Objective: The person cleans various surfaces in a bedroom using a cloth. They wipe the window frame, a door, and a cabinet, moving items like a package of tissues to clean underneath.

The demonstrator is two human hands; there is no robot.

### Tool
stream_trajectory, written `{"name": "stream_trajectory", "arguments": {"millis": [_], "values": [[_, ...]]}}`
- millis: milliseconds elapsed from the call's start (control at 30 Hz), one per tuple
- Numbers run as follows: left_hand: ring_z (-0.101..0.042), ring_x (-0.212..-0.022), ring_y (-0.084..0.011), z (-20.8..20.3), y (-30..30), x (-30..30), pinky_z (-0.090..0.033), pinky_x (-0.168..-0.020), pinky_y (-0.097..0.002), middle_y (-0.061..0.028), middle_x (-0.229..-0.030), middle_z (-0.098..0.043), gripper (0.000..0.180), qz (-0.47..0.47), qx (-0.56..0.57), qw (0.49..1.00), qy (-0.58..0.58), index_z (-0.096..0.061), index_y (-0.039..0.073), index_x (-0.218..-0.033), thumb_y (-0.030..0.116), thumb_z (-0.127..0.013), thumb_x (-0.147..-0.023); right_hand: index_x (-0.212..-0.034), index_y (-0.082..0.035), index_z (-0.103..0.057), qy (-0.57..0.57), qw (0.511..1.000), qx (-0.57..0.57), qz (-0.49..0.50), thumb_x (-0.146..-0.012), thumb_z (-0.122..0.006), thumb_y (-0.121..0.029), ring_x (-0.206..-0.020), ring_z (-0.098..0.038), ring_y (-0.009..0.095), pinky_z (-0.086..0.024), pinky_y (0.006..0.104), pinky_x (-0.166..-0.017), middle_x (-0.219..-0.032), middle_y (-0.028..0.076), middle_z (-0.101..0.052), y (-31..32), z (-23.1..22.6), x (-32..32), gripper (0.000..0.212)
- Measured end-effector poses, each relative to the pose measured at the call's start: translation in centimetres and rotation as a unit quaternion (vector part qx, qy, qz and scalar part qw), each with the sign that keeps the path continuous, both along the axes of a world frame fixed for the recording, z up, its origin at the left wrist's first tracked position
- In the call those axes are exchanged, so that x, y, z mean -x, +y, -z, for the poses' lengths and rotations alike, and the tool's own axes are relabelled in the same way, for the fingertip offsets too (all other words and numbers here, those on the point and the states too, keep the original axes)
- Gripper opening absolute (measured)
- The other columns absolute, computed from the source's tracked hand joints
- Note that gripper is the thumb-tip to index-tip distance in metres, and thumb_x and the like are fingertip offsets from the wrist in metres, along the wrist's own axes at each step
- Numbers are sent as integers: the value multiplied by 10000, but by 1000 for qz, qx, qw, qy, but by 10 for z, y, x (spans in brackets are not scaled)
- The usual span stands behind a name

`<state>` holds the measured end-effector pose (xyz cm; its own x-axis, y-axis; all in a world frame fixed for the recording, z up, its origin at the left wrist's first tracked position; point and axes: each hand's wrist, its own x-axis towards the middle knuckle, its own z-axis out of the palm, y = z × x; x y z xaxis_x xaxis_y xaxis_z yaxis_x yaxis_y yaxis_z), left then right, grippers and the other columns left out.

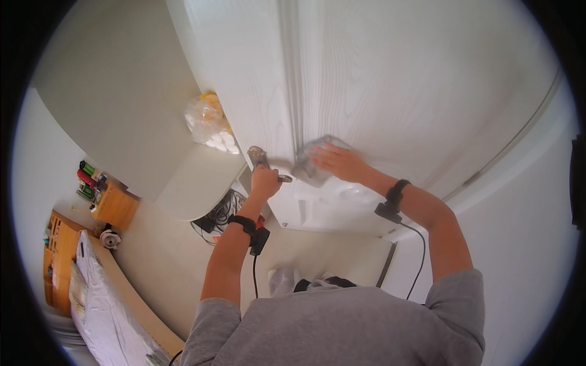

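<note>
I see left hand (265, 182) gripping ornate metal door handle (257, 155). Right hand (339, 162) lies flat, fingers extended, on grey fabric cloth (310, 174) against white wood-grain door (372, 79), two o'clock from left hand.

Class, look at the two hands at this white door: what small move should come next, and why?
Probably slide the grey cloth a little across the white door with the right hand: that hand lies over the cloth against the door's surface, while the left hand grips the door handle, which may help keep the door steady.
</note>
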<state>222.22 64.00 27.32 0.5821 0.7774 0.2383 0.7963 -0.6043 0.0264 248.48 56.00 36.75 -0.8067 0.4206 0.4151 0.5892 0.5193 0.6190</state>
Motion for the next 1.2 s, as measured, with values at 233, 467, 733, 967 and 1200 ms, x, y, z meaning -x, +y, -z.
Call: {"name": "stream_trajectory", "arguments": {"millis": [233, 467, 733, 967, 1200], "values": [[-639, -691, -297, -6, 29, -4, -501, -646, -399, -96, -685, -660, 264, 89, 83, 986, 117, -709, 104, -736, 341, -594, -747, -1257, -165, -551, 1, 998, 19, 56, -650, -670, -186, -1329, -356, 221, -205, 443, -1133, -1383, 13, -460, 26, -202, -19, 619], [-651, -694, -285, -10, 22, -1, -505, -617, -403, -103, -715, -664, 279, 116, 81, 985, 98, -706, 98, -739, 346, -582, -761, -1266, -36, -493, 292, 900, -323, -11, -741, -606, -87, -1259, -359, 368, -218, 460, -1083, -1333, 170, -454, 77, -439, 44, 539], [-657, -688, -273, 2, 13, 6, -503, -604, -399, -96, -714, -670, 211, 125, 88, 987, 57, -706, 95, -732, 281, -607, -750, -1271, -107, -507, 12, 994, -92, 51, -657, -647, -149, -1342, -323, 297, -228, 484, -1109, -1424, 59, -401, 68, -189, 108, 632], [-651, -654, -268, 0, 3, 7, -495, -585, -402, -100, -689, -663, 190, 131, 71, 989, 20, -705, 85, -704, 249, -613, -737, -1263, -143, -535, -134, 987, 93, -5, -653, -612, -24, -1345, -324, 255, -246, 449, -1112, -1410, 41, -423, 52, -153, 103, 626], [-655, -652, -277, 8, 1, 16, -519, -575, -394, -99, -700, -664, 190, 175, 75, 982, 8, -705, 82, -747, 235, -596, -775, -1244, -26, -500, 94, 962, -244, 78, -723, -617, -82, -1257, -331, 395, -217, 501, -1073, -1330, 182, -436, 60, -380, 123, 537]]}}
